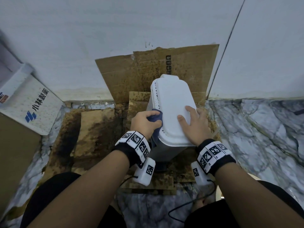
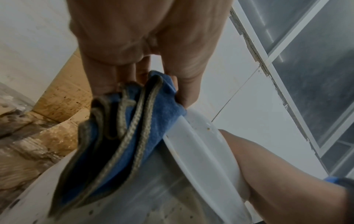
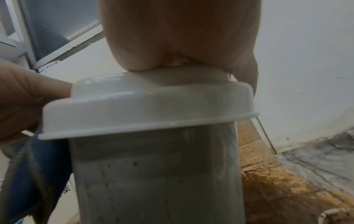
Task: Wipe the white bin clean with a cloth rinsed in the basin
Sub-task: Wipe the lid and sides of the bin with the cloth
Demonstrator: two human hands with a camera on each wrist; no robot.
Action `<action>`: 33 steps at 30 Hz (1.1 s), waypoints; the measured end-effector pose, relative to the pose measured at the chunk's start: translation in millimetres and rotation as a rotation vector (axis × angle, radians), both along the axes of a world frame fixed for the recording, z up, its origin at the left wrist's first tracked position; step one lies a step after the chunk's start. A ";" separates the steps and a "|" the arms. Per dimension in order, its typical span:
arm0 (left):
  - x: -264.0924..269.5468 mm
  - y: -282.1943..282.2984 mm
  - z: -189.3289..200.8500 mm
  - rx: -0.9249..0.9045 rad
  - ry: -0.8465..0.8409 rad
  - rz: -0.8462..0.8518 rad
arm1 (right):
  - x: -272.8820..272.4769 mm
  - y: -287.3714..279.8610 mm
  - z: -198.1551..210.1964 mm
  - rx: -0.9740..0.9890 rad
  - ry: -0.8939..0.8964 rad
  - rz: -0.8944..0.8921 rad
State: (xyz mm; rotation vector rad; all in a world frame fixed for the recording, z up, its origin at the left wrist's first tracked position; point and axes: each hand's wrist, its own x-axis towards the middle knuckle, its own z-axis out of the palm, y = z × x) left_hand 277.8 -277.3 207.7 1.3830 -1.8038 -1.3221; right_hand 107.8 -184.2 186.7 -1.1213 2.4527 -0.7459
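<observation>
Speckled white bin (image 1: 171,102), glossy lid

The white bin (image 1: 172,102) stands upright on stained cardboard (image 1: 98,125) by the wall, lid closed, dark specks along its left rim. A bunched blue cloth (image 1: 156,119) presses against that left edge.

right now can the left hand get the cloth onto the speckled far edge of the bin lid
Probably yes. The left hand holds the blue cloth against the lid rim, and nothing lies along the speckled edge ahead. The right hand rests flat on the near right part.
</observation>
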 end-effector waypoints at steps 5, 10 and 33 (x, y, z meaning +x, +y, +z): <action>-6.3 -20.3 4.2 -0.023 -0.040 -0.006 | 2.7 -0.5 -1.0 -0.018 0.014 0.014; -11.1 -42.4 6.4 -0.038 -0.057 -0.021 | 5.7 -2.2 -4.1 -0.027 0.034 0.032; -61.7 -161.0 16.7 -0.103 -0.214 -0.112 | 0.9 -6.7 -12.3 -0.035 0.073 0.046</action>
